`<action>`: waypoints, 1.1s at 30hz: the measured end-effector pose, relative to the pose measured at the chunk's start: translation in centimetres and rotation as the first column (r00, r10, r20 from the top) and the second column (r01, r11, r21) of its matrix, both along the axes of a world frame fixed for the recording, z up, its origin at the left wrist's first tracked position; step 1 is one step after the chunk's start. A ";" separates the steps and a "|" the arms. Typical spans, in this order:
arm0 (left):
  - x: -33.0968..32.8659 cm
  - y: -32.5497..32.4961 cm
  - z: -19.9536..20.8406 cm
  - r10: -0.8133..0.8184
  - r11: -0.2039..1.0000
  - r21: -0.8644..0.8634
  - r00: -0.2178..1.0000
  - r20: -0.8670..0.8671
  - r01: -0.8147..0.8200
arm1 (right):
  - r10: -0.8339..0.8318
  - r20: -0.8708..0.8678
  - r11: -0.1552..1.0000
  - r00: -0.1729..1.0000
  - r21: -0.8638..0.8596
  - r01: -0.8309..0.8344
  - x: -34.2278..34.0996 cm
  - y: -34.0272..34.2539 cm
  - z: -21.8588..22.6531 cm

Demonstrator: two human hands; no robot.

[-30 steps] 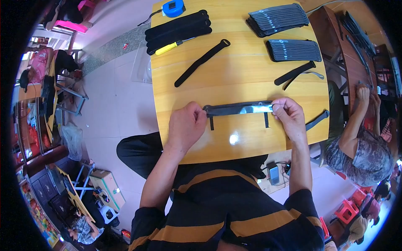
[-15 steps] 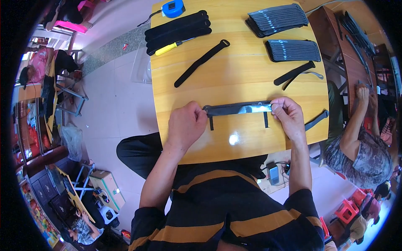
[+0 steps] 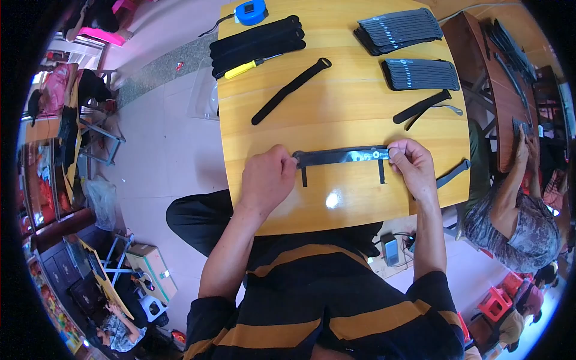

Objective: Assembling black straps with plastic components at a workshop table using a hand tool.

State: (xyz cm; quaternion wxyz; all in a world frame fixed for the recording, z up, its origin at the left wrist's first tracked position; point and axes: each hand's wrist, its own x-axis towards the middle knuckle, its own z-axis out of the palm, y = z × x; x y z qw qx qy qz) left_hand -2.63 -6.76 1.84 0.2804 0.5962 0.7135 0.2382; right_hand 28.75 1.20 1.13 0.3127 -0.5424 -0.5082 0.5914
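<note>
Between my hands a black strap (image 3: 342, 156) with a glossy, printed band on it is stretched level over the yellow wooden table (image 3: 354, 216). My left hand (image 3: 270, 179) is closed on its left end, where a ring-like loop shows by the fingertips. My right hand (image 3: 414, 168) pinches the other end between thumb and fingers. Two short dark strips (image 3: 381, 171) lie on the tabletop just below the strap. Close to my right wrist rests another black strap (image 3: 453, 173), partly hidden by the hand.
A single looped strap (image 3: 291, 91) lies diagonally ahead. Far left are stacked black straps (image 3: 258, 45), a yellow-handled tool (image 3: 243, 69) and a blue tape measure (image 3: 250, 12). Far right hold strap bundles (image 3: 402, 30), (image 3: 420, 74) and loose straps (image 3: 423, 107). A co-worker (image 3: 510, 222) sits at the right.
The strap's glossy band has tilted slightly, so the glare is weaker and its print shows. Both hands keep their grip in nearly the same place. The co-worker's arms have shifted.
</note>
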 end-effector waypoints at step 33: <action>0.3 0.0 0.1 0.019 0.999 -0.033 0.999 -0.046 -0.020 | -0.081 0.525 0.941 0.847 0.321 -0.109 -2.1 -0.5 1.5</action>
